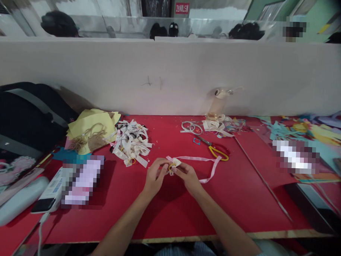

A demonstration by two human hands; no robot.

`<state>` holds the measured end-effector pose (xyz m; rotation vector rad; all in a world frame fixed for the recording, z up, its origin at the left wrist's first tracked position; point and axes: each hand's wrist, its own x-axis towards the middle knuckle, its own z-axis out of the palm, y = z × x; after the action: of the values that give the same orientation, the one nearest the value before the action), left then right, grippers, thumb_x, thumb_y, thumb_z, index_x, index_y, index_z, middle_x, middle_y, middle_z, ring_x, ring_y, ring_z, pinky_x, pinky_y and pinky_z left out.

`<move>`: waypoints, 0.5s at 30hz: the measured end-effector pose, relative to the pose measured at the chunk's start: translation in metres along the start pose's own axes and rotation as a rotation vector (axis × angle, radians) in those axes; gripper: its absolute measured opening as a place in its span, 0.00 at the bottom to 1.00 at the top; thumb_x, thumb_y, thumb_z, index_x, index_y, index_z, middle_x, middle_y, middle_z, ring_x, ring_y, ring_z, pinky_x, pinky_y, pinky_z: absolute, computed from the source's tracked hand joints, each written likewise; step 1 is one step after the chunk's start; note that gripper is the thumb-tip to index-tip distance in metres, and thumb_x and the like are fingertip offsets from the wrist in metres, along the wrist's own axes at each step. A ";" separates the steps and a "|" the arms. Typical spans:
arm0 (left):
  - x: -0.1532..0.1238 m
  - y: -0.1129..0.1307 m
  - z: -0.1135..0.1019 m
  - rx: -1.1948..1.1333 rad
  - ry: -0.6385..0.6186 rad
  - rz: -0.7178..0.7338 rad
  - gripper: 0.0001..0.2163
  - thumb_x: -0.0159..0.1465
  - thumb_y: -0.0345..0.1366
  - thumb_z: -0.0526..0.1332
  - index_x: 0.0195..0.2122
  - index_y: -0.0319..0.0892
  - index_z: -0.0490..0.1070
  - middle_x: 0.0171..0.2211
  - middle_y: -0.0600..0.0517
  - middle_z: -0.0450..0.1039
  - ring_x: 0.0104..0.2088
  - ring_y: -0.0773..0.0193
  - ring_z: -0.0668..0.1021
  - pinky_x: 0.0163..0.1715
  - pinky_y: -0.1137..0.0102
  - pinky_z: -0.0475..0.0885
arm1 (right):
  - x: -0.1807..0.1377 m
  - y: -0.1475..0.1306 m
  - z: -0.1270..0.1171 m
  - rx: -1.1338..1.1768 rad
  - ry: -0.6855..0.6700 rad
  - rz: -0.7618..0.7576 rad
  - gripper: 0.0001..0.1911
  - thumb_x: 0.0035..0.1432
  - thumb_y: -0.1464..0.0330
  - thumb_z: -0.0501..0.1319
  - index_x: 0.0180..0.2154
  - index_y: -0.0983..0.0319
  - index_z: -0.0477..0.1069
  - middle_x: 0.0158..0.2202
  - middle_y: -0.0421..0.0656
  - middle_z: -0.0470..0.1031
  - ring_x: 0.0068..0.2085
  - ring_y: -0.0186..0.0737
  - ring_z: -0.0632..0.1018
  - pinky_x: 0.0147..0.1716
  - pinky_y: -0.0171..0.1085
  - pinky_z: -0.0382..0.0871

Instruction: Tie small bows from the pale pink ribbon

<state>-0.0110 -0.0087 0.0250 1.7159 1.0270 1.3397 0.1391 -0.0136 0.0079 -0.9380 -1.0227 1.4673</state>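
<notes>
Both hands meet over the middle of the red table. Between the fingertips of my left hand and my right hand is a small bundle of white ribbon with a yellow elastic band. From that bundle a long pink ribbon runs off to the right and curls back on the tabletop. The fingers of each hand are closed in a pinch, and the exact grip is partly hidden. Scissors with yellow handles lie beyond my right hand. To the left sits a pile of white ribbon pieces.
A stick lies slanted on the red table. Yellow sheets, a dark bag and a power bank are at left. A bottle stands by the white partition. Coloured scraps lie at right.
</notes>
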 end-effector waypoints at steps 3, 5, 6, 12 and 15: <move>0.003 0.001 -0.002 -0.061 0.004 -0.092 0.08 0.65 0.36 0.51 0.41 0.43 0.68 0.37 0.49 0.71 0.38 0.64 0.75 0.40 0.68 0.71 | 0.000 0.001 -0.002 0.064 -0.018 0.036 0.12 0.47 0.63 0.68 0.35 0.60 0.76 0.31 0.41 0.76 0.32 0.37 0.74 0.38 0.38 0.68; 0.006 0.001 -0.004 -0.001 -0.018 -0.028 0.06 0.63 0.35 0.54 0.38 0.42 0.70 0.37 0.49 0.71 0.39 0.63 0.74 0.42 0.66 0.69 | -0.001 0.000 -0.002 0.092 -0.040 0.056 0.11 0.47 0.63 0.68 0.34 0.61 0.77 0.30 0.40 0.75 0.30 0.35 0.73 0.36 0.37 0.67; 0.007 0.001 -0.005 0.031 -0.030 0.012 0.06 0.63 0.35 0.56 0.38 0.42 0.70 0.38 0.49 0.70 0.41 0.62 0.73 0.44 0.66 0.68 | -0.001 0.000 -0.001 0.105 -0.050 0.065 0.11 0.47 0.64 0.68 0.35 0.61 0.76 0.30 0.41 0.75 0.30 0.35 0.73 0.36 0.37 0.67; 0.008 0.000 -0.011 0.166 -0.083 0.169 0.07 0.60 0.32 0.59 0.39 0.44 0.72 0.40 0.47 0.69 0.45 0.60 0.71 0.47 0.63 0.66 | 0.000 -0.003 -0.001 0.130 -0.021 0.060 0.12 0.45 0.65 0.69 0.34 0.60 0.74 0.30 0.39 0.74 0.30 0.33 0.72 0.34 0.34 0.66; 0.008 -0.005 -0.013 0.213 -0.105 0.205 0.07 0.60 0.32 0.59 0.40 0.44 0.71 0.40 0.47 0.68 0.44 0.60 0.71 0.45 0.63 0.67 | 0.001 -0.002 -0.002 0.083 -0.015 0.051 0.09 0.47 0.65 0.68 0.30 0.61 0.72 0.28 0.38 0.72 0.30 0.33 0.71 0.34 0.34 0.65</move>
<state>-0.0230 0.0015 0.0266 2.0750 0.9845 1.2861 0.1416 -0.0127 0.0091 -0.9001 -0.9481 1.5492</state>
